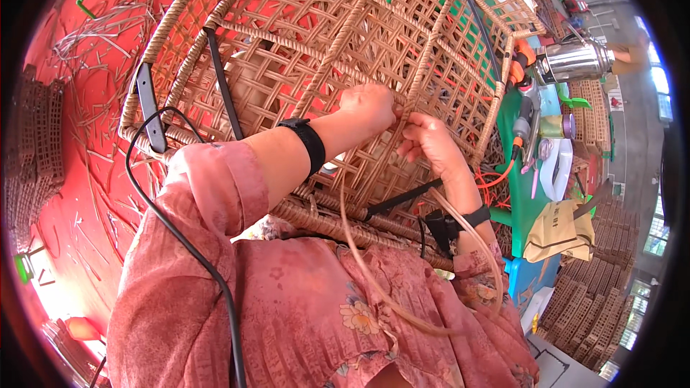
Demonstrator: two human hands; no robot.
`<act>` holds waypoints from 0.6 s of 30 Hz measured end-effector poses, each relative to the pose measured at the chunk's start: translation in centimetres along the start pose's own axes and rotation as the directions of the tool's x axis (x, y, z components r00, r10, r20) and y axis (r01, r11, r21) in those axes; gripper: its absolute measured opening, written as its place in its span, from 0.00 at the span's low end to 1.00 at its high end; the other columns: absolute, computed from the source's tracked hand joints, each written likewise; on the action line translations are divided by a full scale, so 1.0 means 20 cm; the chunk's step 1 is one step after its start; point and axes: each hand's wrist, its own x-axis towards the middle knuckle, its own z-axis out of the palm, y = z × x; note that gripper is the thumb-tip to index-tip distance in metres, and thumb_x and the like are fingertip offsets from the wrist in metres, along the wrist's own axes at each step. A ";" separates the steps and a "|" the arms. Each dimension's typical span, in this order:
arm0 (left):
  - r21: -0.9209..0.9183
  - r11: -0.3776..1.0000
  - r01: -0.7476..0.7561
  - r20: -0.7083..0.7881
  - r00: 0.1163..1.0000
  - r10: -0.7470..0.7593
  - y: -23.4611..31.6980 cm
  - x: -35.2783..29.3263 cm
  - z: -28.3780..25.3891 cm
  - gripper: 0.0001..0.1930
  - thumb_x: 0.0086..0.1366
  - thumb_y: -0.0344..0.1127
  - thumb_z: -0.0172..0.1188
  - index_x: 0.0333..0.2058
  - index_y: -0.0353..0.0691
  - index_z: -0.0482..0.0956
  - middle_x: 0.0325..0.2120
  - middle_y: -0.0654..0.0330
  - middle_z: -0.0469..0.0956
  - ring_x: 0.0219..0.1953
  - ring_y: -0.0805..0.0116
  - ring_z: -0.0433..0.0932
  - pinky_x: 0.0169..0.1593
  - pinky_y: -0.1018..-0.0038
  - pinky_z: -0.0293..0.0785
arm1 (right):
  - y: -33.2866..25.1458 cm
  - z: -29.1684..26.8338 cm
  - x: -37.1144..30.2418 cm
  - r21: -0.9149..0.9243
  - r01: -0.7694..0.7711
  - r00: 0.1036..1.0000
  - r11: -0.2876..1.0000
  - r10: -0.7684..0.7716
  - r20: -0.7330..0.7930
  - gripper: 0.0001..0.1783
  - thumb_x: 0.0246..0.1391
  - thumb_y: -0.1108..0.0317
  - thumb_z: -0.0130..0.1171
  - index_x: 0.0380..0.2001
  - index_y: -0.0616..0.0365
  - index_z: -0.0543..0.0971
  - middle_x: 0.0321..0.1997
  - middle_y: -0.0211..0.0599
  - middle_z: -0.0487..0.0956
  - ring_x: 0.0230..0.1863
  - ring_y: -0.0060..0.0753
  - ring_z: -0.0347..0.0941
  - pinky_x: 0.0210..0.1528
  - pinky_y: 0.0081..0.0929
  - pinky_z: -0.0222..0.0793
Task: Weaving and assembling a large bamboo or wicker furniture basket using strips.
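Left hand [370,106]: fist closed, forearm raised, black wristband. Right hand [430,141]: fingers curled, pinching, wrist bent, black wristband.

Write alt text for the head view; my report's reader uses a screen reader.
Both hands, left hand and right hand, work close together on the lattice of a large woven rattan frame. A loose cane strand loops down over the pink floral sleeves. A green table with tools stands at right, cane scraps on the red floor.
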 end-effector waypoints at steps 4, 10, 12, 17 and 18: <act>0.029 0.998 -0.054 0.004 0.999 0.054 0.01 -0.01 0.00 0.21 0.50 0.50 0.63 0.33 0.36 0.82 0.34 0.48 0.80 0.42 0.55 0.79 0.47 0.64 0.74 | -0.02 0.02 0.01 -0.162 -0.045 0.994 0.986 0.029 -0.102 0.18 0.52 0.74 0.48 0.47 0.70 0.70 0.30 0.37 0.75 0.21 0.27 0.77 0.16 0.18 0.67; 0.101 0.983 -0.154 0.020 0.988 0.153 -0.01 0.01 0.03 0.18 0.51 0.47 0.60 0.34 0.38 0.82 0.35 0.48 0.80 0.42 0.54 0.79 0.47 0.62 0.74 | -0.07 0.00 -0.01 -0.477 -0.095 0.986 0.874 0.018 -0.163 0.14 0.51 0.70 0.52 0.39 0.68 0.76 0.21 0.35 0.75 0.20 0.26 0.75 0.17 0.22 0.66; 0.127 0.972 -0.197 0.105 0.977 0.184 -0.02 0.06 0.02 0.17 0.52 0.45 0.59 0.34 0.40 0.82 0.36 0.48 0.80 0.42 0.54 0.79 0.47 0.62 0.74 | -0.08 -0.02 -0.03 -0.566 -0.003 0.988 0.824 -0.085 -0.129 0.12 0.49 0.67 0.55 0.33 0.66 0.78 0.17 0.32 0.74 0.19 0.24 0.74 0.19 0.24 0.65; 0.182 0.927 -0.328 0.050 0.945 0.324 -0.03 0.14 0.03 0.16 0.55 0.46 0.56 0.36 0.41 0.82 0.35 0.51 0.81 0.38 0.55 0.80 0.43 0.63 0.76 | -0.13 -0.10 -0.08 -0.568 -0.053 0.995 0.822 -0.003 -0.097 0.14 0.46 0.60 0.61 0.22 0.61 0.80 0.18 0.27 0.74 0.22 0.16 0.66 0.26 0.21 0.61; 0.211 0.911 -0.355 0.057 0.935 0.351 -0.02 0.14 0.03 0.17 0.55 0.46 0.56 0.36 0.42 0.82 0.34 0.52 0.81 0.36 0.57 0.81 0.42 0.64 0.77 | -0.15 -0.10 -0.10 -0.500 -0.006 0.999 0.866 -0.021 -0.049 0.13 0.46 0.59 0.62 0.21 0.60 0.80 0.19 0.26 0.74 0.23 0.16 0.66 0.26 0.21 0.61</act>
